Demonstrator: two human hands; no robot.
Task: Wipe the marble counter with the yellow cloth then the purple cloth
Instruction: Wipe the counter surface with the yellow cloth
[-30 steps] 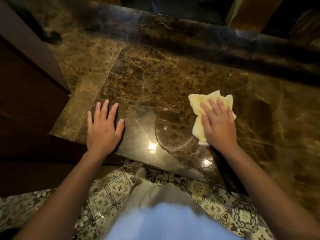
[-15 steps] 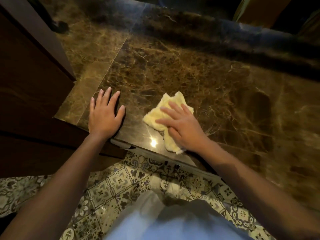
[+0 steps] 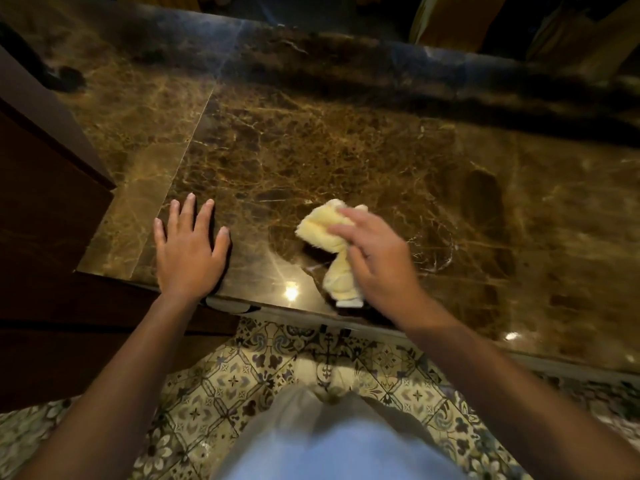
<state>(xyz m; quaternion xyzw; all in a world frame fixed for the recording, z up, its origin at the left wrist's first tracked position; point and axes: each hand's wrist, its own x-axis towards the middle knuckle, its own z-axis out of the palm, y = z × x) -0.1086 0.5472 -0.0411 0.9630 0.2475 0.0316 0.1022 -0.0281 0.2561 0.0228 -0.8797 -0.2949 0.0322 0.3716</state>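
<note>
The brown marble counter fills the upper view, glossy with a light glare near its front edge. A crumpled yellow cloth lies on it near the front, and my right hand presses on the cloth's right side, slightly blurred by motion. My left hand rests flat on the counter at the front left with fingers spread and nothing in it. No purple cloth is in view.
A dark wooden cabinet stands against the counter's left end. Patterned floor tiles show below the front edge. A small dark object sits at the counter's far left. Yellow-brown furniture stands beyond the far edge.
My right hand swept the yellow cloth from the right toward the left, then back slightly to the right, bunching it. My left hand stayed planted.
</note>
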